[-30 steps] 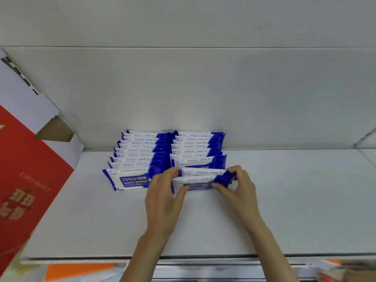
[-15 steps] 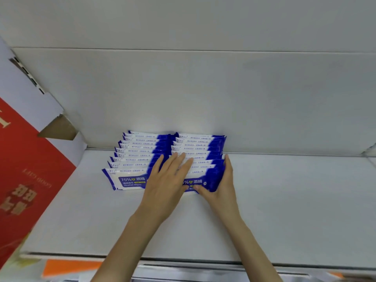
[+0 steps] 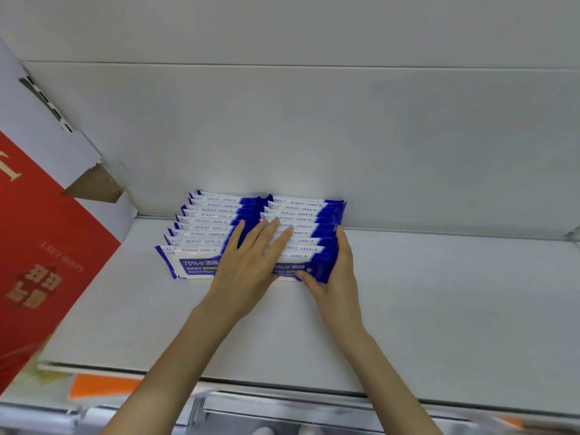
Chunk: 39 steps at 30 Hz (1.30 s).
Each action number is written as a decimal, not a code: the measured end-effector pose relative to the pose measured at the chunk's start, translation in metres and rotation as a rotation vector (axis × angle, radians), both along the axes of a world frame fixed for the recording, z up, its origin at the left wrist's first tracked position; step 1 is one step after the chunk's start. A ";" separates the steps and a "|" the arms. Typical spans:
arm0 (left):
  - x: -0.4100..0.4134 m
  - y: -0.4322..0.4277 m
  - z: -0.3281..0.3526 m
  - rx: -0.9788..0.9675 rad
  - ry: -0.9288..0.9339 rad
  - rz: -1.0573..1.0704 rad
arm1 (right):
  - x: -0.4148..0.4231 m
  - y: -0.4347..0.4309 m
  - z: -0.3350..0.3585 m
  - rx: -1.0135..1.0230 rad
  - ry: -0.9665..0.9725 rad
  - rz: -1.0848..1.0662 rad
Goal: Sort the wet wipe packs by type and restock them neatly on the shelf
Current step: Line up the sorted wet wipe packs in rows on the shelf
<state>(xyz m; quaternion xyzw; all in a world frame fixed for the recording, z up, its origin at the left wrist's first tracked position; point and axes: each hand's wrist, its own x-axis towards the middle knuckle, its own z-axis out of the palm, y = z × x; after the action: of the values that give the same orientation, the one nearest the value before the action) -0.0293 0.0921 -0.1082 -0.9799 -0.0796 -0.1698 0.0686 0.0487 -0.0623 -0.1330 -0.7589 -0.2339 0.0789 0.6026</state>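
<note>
Two rows of wipe packs side by side on shelf, box at left

Two rows of blue-and-white wipe packs stand against the back wall of a white shelf, whose surface lies bare to the right of the packs and in front of them. A red carton crowds the shelf's left end, leaving only a narrow strip beside the left row.
</note>
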 end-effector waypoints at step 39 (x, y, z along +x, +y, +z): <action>-0.287 -0.356 -0.056 -0.732 -0.057 0.010 | -0.259 -0.397 -0.039 -0.551 -0.153 -0.098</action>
<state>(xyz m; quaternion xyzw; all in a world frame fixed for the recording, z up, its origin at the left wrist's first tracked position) -0.3162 -0.2641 -0.1638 -0.9339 -0.1419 -0.1569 -0.2881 -0.2101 -0.4590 -0.1723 -0.9082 -0.2113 0.0527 0.3574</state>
